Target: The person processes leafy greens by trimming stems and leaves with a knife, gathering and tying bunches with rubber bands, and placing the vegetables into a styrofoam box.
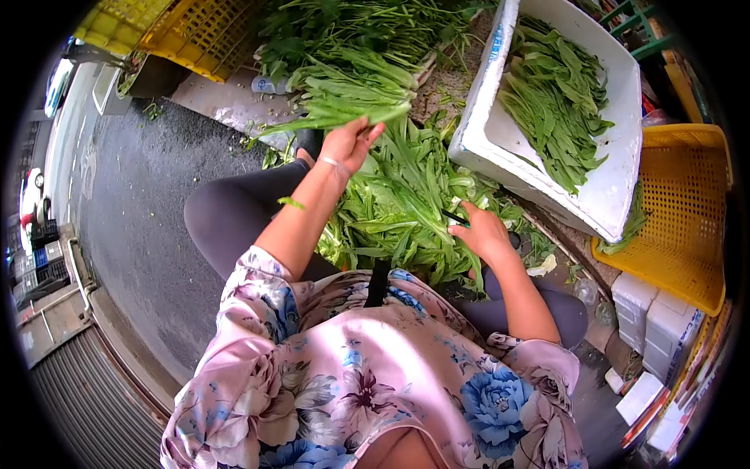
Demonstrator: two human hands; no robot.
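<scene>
Outdoors | dark pavement (148,211) | left hand (349,145) loosely spread by leafy greens (351,90) | right hand (483,234) pinching dark tool (455,219)

Loose leafy greens (402,207) heaped left of foam box (478,102); neater leaf bundle (351,87) also left, lying flat; slim dark tool (454,217), perhaps knife, near box.

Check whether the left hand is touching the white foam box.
Apart. The head view plainly shows leafy greens between the left hand and the white foam box.
</scene>
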